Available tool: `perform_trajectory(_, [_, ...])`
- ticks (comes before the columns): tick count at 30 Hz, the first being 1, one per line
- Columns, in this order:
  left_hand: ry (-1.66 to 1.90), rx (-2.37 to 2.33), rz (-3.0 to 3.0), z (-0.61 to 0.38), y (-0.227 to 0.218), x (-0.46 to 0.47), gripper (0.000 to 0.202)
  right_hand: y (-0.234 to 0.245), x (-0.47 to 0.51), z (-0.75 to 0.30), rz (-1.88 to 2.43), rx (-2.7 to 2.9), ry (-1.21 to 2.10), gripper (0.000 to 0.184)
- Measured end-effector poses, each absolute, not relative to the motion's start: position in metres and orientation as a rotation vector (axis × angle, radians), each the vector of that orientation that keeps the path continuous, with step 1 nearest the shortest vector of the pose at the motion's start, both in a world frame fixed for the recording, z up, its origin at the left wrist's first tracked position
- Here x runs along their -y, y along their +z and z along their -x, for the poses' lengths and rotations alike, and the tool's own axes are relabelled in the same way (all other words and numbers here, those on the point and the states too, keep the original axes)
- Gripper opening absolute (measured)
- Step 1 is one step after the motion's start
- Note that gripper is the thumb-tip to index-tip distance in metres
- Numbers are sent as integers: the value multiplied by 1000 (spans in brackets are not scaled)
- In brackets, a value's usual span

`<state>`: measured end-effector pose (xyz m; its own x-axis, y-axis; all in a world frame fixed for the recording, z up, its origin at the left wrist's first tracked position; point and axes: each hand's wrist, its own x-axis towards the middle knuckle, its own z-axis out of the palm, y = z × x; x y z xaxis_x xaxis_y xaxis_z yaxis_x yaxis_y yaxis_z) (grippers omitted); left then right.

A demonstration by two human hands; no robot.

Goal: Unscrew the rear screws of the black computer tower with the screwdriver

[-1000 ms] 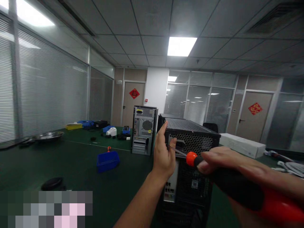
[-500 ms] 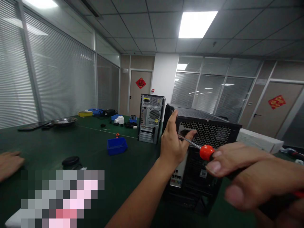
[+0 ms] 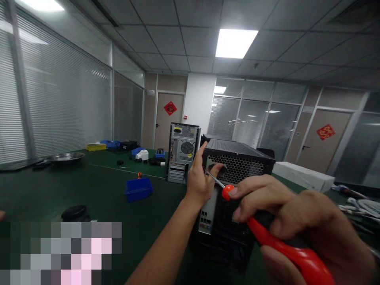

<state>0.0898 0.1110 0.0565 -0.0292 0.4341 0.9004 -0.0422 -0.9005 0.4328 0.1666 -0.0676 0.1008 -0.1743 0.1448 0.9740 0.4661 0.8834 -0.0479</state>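
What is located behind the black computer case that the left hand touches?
Past the black computer case, a dark edge shows above, perhaps another object; rightward, a dark rounded shape and a white box. What lies lower behind it is covered.

The tip of the screwdriver (image 3: 261, 233), by the left hand (image 3: 198, 184), is too small to make out; the right hand (image 3: 311, 215) hides part of the handle. A pixelated patch (image 3: 59, 253) masks the near left.

Through the head camera I see an office: venetian blinds (image 3: 71, 91) behind glass partitions, tiled ceiling (image 3: 154, 37), square light panel (image 3: 236, 43), doors (image 3: 169, 136) with red diamond-shaped signs (image 3: 170, 108), desktop computer towers (image 3: 243, 168) on a green table (image 3: 102, 192)
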Motion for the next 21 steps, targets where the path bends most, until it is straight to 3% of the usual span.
perform_trajectory(9, [1941,-291,-1849,-94,58,-110,63,105,63,-158,408,1825,-155,27])
perform_trajectory(21, [1872,-320,-1827,-92,62,-98,56,103,59,-158,430,1445,-61,37])
